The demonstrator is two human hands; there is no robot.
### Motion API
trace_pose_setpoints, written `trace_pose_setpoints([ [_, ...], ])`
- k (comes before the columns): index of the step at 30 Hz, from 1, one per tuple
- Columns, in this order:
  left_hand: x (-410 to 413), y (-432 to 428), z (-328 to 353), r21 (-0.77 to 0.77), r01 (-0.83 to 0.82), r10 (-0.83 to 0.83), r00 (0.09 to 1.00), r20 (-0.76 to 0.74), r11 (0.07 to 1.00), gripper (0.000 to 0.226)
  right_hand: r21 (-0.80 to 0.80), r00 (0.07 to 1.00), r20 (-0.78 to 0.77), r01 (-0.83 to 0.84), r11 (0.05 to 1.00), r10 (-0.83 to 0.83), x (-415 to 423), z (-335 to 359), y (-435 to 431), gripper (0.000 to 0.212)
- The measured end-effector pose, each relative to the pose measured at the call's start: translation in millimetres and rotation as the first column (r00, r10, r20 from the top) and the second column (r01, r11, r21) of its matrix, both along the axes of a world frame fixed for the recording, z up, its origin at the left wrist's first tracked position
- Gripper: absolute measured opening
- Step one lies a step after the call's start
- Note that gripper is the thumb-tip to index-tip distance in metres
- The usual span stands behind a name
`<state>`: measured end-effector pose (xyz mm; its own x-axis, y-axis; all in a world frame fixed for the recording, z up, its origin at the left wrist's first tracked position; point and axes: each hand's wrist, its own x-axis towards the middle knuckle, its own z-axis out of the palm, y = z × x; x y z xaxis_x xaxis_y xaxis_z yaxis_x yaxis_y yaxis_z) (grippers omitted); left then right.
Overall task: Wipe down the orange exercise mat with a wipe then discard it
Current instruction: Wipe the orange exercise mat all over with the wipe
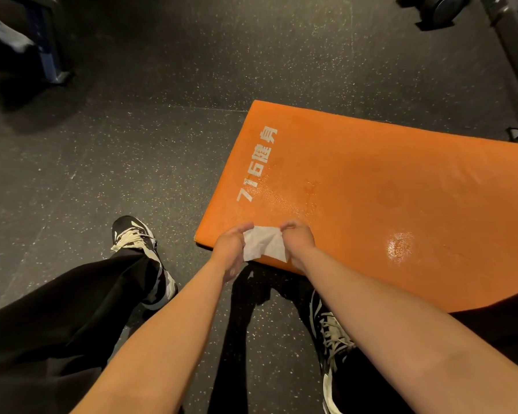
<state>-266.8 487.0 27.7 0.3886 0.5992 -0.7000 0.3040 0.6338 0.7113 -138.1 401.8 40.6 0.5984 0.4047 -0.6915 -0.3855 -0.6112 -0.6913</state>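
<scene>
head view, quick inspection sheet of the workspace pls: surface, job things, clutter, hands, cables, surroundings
surface: dark speckled floor; the orange mat lies flat on it, with white lettering near its left end.
job's things: white wipe spread between both hands over the mat's near corner; a wet patch and fine droplets show on the mat.
clutter: nothing seen.
grippers: left hand and right hand each pinch an edge of the wipe.
cables: nothing seen.
surroundings: black-and-white shoes on the floor by the mat; dark gym equipment at top right; blue-framed stand at top left.
</scene>
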Motion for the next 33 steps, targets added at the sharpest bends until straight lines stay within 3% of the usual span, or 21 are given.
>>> trace_pose_setpoints([
  [6, -1.2, -0.4, -1.0, 0.028, 0.051, -0.051, 0.999, -0.006, 0.998, 0.03, 0.1, 0.984, -0.149, 0.112, 0.989, -0.096, 1.8, -9.8, 1.3, 0.059],
  [12, -6.8, 5.1, -9.6, 0.082, -0.083, 0.096, 0.982, -0.162, 0.993, 0.016, 0.085, 0.989, -0.149, 0.025, 0.996, -0.012, -1.2, -4.8, -2.9, 0.067],
  [15, -6.5, 5.8, -7.6, 0.047, -0.158, 0.164, 0.968, -0.19, 0.986, 0.021, 0.029, 0.994, -0.106, -0.034, 0.999, 0.037, -0.9, -12.2, -6.7, 0.042],
  [18, -7.2, 6.0, -9.6, 0.026, -0.109, 0.112, 0.965, -0.237, 0.994, 0.038, -0.003, 0.989, -0.144, 0.033, 0.999, -0.033, -4.4, -9.2, -8.4, 0.023],
  [21, -8.8, 3.9, -15.7, 0.032, -0.073, 0.078, 0.959, -0.271, 0.997, 0.055, -0.083, 0.994, -0.101, 0.02, 0.996, -0.029, -3.1, -7.5, -10.1, 0.032],
  [27, -5.6, 2.4, -16.2, 0.101, 0.032, 0.001, 0.95, -0.312, 0.994, 0.027, -0.131, 0.991, -0.135, -0.006, 0.991, -0.012, -5.6, -13.0, -6.2, 0.051],
  [30, -2.7, -0.5, -11.3, 0.146, 0.084, -0.036, 0.952, -0.305, 0.986, 0.028, -0.138, 0.996, -0.087, -0.02, 0.99, 0.008, -8.1, -16.8, -5.8, 0.073],
  [31, -1.8, -1.6, -10.5, 0.149, 0.092, -0.045, 0.955, -0.293, 0.985, 0.029, -0.127, 0.998, -0.061, -0.028, 0.992, 0.021, -8.3, -13.9, -6.5, 0.075],
  [33, 0.2, -3.9, -8.7, 0.151, 0.081, -0.044, 0.97, -0.238, 0.985, 0.03, -0.08, 0.999, -0.028, -0.032, 0.996, 0.03, -8.0, -6.5, -9.0, 0.059],
])
